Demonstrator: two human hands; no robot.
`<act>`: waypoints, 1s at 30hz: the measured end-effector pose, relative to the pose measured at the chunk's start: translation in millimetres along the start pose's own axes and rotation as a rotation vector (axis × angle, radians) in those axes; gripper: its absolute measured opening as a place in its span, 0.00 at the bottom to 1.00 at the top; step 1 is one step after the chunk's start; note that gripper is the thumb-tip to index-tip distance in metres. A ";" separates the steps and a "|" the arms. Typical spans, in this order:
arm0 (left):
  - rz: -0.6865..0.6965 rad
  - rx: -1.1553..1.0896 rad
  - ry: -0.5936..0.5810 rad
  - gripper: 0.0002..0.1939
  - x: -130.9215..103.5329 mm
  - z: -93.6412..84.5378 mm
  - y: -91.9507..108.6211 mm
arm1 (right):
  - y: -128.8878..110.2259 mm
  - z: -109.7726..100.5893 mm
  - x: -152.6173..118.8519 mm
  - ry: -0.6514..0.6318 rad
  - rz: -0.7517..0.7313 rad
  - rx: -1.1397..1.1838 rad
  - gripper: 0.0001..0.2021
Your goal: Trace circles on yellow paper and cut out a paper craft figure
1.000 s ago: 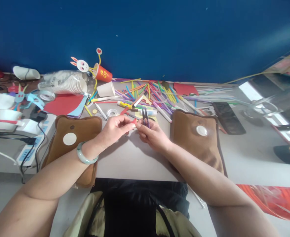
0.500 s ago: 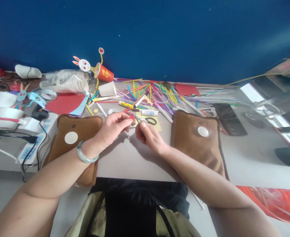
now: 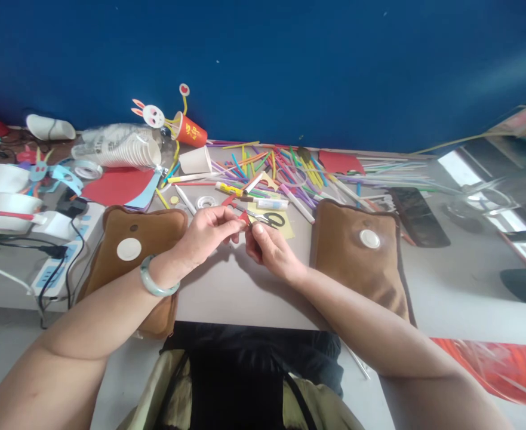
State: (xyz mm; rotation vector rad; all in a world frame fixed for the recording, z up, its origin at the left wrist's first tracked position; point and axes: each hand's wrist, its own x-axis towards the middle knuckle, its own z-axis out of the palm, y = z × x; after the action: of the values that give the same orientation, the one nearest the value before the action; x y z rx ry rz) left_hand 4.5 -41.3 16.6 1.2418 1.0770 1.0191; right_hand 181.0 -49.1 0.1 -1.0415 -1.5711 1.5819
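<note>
Near the middle of the table, my left hand [image 3: 209, 230] is closed, pinching a small red paper piece [image 3: 245, 217] between thumb and fingertips. My right hand [image 3: 269, 245] meets it from the right, its fingers curled and thumb on top. A thin dark bit shows at that thumb tip, too small to name. Just behind both hands lie scissors [image 3: 272, 220] with black handles, partly over a pale yellow paper sheet [image 3: 288, 230]. A glue stick [image 3: 271, 204] and a roll of clear tape [image 3: 206, 202] sit beyond the fingers.
Brown hot-water bags [image 3: 356, 269] flank my arms. Colourful pipe cleaners [image 3: 285, 167] and markers cover the back. To the left are stacked paper cups [image 3: 128, 152], a red cup [image 3: 191, 130] with a rabbit figure, and a power strip [image 3: 57, 263]. A black phone [image 3: 417, 218] lies right.
My left hand has shifted slightly right, bringing the red paper piece closer to my right thumb. My right hand has hardly moved. The scissors stay where they were.
</note>
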 end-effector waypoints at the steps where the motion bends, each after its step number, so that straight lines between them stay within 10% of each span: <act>1: 0.001 0.001 -0.006 0.12 -0.2 0.0 0.4 | 0.9 -0.1 0.3 -0.002 0.006 0.008 0.30; 30: 0.016 -0.021 -0.038 0.11 -1.3 -0.9 2.6 | 7.3 -1.4 3.2 -0.026 -0.056 0.042 0.29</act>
State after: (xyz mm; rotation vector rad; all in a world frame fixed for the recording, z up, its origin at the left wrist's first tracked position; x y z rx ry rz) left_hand 3.3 -42.2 19.2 1.2500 1.0263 1.0125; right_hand 181.3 -46.0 -7.4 -0.9494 -1.5642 1.5893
